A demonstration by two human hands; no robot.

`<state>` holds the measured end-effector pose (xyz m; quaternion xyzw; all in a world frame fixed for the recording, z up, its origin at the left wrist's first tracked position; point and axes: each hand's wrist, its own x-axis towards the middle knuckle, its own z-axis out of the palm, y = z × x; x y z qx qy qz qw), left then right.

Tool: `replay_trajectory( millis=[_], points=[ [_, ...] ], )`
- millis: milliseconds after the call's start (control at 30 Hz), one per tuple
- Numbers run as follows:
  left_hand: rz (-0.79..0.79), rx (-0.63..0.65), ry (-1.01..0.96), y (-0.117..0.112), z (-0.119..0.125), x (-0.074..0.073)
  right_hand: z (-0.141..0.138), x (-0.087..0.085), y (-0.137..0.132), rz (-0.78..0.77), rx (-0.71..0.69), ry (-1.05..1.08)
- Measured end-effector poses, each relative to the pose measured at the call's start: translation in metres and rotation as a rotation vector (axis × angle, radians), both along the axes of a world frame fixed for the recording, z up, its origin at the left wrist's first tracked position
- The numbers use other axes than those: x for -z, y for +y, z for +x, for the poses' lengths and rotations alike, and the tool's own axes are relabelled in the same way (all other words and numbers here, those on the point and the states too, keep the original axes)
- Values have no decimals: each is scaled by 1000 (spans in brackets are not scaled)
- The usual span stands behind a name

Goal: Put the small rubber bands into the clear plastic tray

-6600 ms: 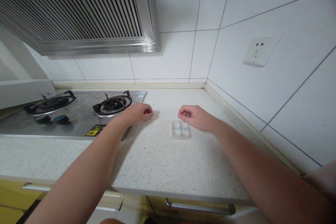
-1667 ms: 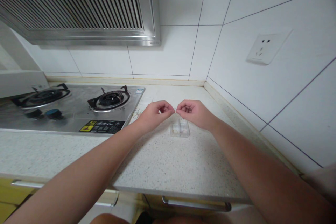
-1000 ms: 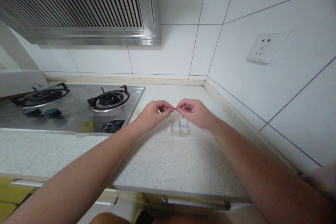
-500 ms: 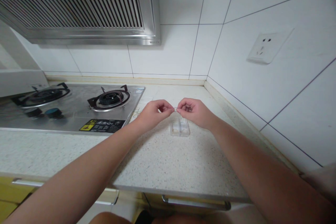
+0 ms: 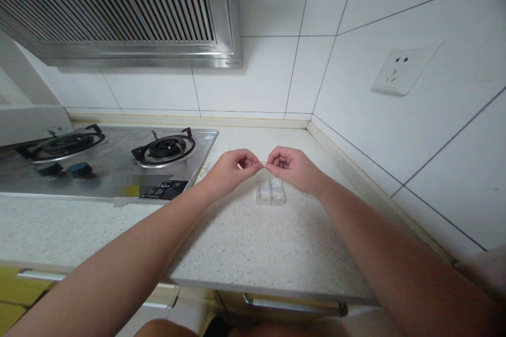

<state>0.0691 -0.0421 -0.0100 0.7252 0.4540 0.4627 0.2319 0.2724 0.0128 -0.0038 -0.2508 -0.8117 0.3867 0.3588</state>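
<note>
My left hand [image 5: 236, 168] and my right hand [image 5: 291, 167] are held up above the counter, fingertips almost meeting. Each pinches an end of a thin, pale strand [image 5: 264, 162] that arcs across the small gap. The strand is too fine for me to tell its kind. Just below and behind the fingers, a small clear plastic compartment box [image 5: 271, 192] sits on the counter, its far part partly covered by my right hand. Beyond my left wrist, some pale looped pieces [image 5: 205, 168] lie near the stove's edge, partly hidden.
A speckled white countertop [image 5: 261, 253] spreads beneath my arms. To the left is a steel gas stove [image 5: 114, 168] with two burners, under a range hood [image 5: 138, 55]. White tiled walls meet at the back right, with a socket [image 5: 399, 71]. Drawer handles [image 5: 294, 305] stick out below the front edge.
The fingertips have come very slightly closer together, and the strand between them now bows upward where it looked straighter before. The box has stayed in place.
</note>
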Motion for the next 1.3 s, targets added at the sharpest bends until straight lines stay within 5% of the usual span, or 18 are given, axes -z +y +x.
replay_trajectory(
  millis=[700, 1033, 1200, 1300],
  points=[
    [-2, 12, 24, -1, -1, -1, 0, 5, 6, 2, 2, 9],
    [-72, -22, -13, -2, -1, -2, 1, 4, 10, 99, 99, 42],
    [-79, -27, 13, -1, -2, 0, 1, -1, 9, 314, 141, 92],
    [-80, -35, 35, 0, -2, 1, 1, -1, 9, 279, 160, 117]
  ],
)
